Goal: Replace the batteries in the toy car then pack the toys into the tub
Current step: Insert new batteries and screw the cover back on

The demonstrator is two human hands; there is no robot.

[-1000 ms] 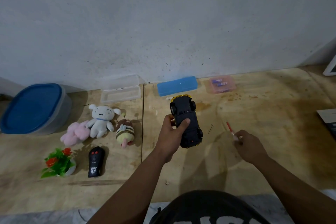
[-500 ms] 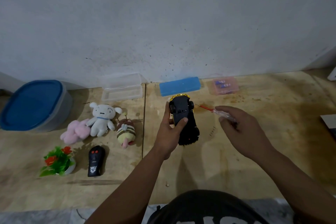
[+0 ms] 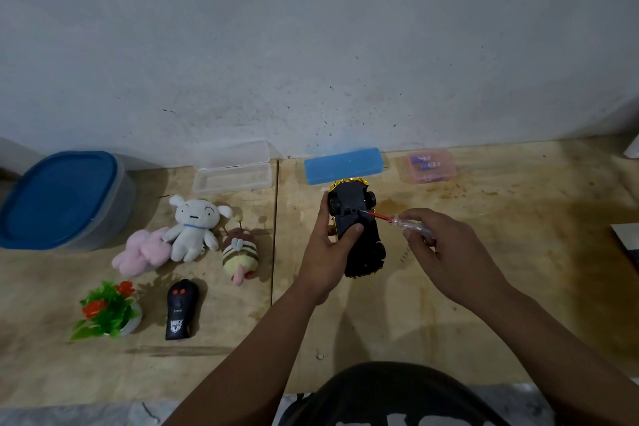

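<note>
The left hand (image 3: 328, 252) gripped the toy car (image 3: 358, 228) upside down above the wooden surface (image 3: 484, 287), thumb pressed on the black underside, fingers wrapped round the far side. The right hand (image 3: 446, 252) pinched a small screwdriver (image 3: 397, 220) by its clear handle, the red shaft reaching left and the tip touching the underside near the front wheels, apparently at the battery cover screw; the screw itself was too small to make out. Step in hand looked like undoing the cover. To do it well, the tip probably needed to seat fully in the screw head before turning, shaft kept in line with the screw rather than slanted, since a slanted tip could slip and chew the head. The left thumb should likely press firm so the car did not twist with the turning. The loosened screw would be easy to lose, so best kept over the surface. The pink box (image 3: 430, 166) by the wall seemed to hold the spare batteries, within reach on the right. The tub (image 3: 103, 218), blue lid on, sat far left, well apart from the car. The plush toys (image 3: 192, 225), remote (image 3: 181, 309) and small plastic plant (image 3: 107, 308) lay beside it, not yet packed.
</note>
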